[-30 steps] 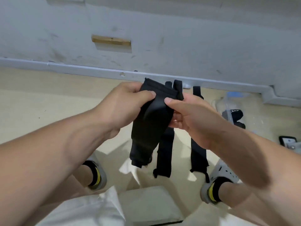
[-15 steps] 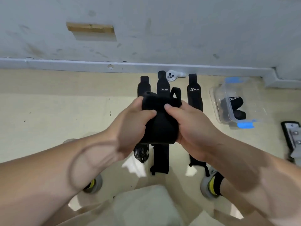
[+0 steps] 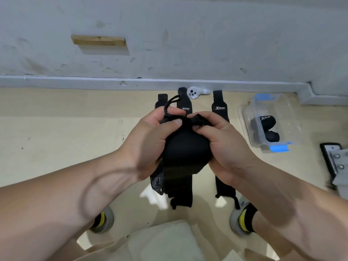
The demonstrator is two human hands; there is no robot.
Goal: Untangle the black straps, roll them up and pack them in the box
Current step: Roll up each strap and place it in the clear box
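Both hands hold one black strap (image 3: pixel 185 147) in mid-air, partly wound into a thick roll. My left hand (image 3: pixel 150 140) grips its left side, where a thin loop sticks up. My right hand (image 3: pixel 224 146) pinches the top right edge. The strap's loose tail hangs down below the roll. Three more black straps lie flat on the floor beneath: one on the left (image 3: pixel 162 99), a middle one (image 3: pixel 185 105), and one marked XTEP on the right (image 3: pixel 219 106). A clear plastic box (image 3: pixel 278 102) with blue clips stands to the right with rolled straps (image 3: pixel 265 123) inside.
A white handheld controller (image 3: pixel 194 92) lies by the grey skirting at the wall. A black and metal object (image 3: pixel 337 162) sits at the right edge. My feet in grey shoes (image 3: pixel 239 219) stand either side, and a pale cushion (image 3: pixel 162 240) is below.
The strap has been wound tighter into a rounder roll, with less tail hanging. My hands have shifted slightly on it; the thin loop now sticks up by my left hand.
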